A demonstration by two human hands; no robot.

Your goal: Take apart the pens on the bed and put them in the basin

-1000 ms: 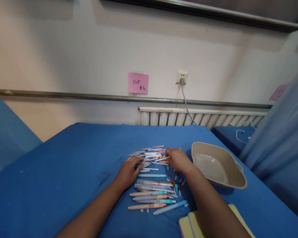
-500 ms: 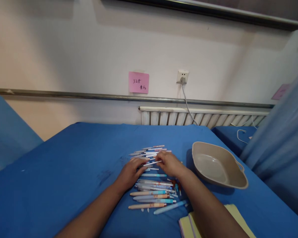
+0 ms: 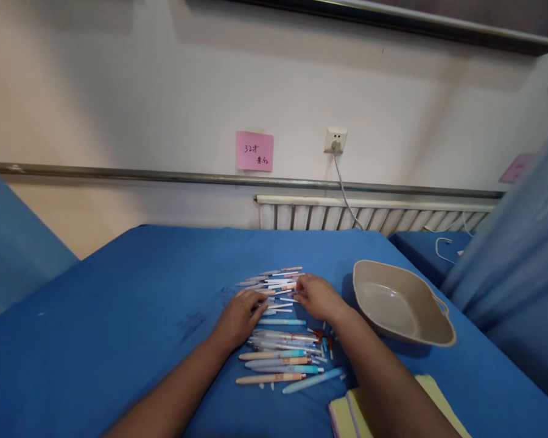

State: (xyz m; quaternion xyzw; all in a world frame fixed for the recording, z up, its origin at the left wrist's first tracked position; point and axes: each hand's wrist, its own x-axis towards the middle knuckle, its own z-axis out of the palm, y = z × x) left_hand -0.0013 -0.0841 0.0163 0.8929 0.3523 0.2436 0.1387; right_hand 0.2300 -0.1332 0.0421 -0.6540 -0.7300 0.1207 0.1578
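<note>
Watching remotely, I use the basin [image 3: 390, 304] as my ref pt; it sits on the blue cover [image 3: 95, 328]. White sticks [image 3: 281, 306] lie left of the basin, roughly side by side, prob. so their ends are easy to get at. Thicker pens [image 3: 269, 379] are left of & nearer the camera than the basin, w/ small coloured parts [image 3: 324, 344] bunched between them & it, prob. grouped b/c they're easy to lose. Yellow cloth [image 3: 351, 413] is folded on the basin's near-left side.

L hand [image 3: 238, 313] is the farther one from the basin: palm down, fingers bent over the sticks' left ends, thumb apart from index, prob. steadying them; can't tell if it grips any. R hand [image 3: 317, 297] is betw. the sticks & basin, wrist angled in, fingertips drawn narrow at the sticks' right ends; can't tell if one's actually pinched. R forearm passes just left of the basin.
</note>
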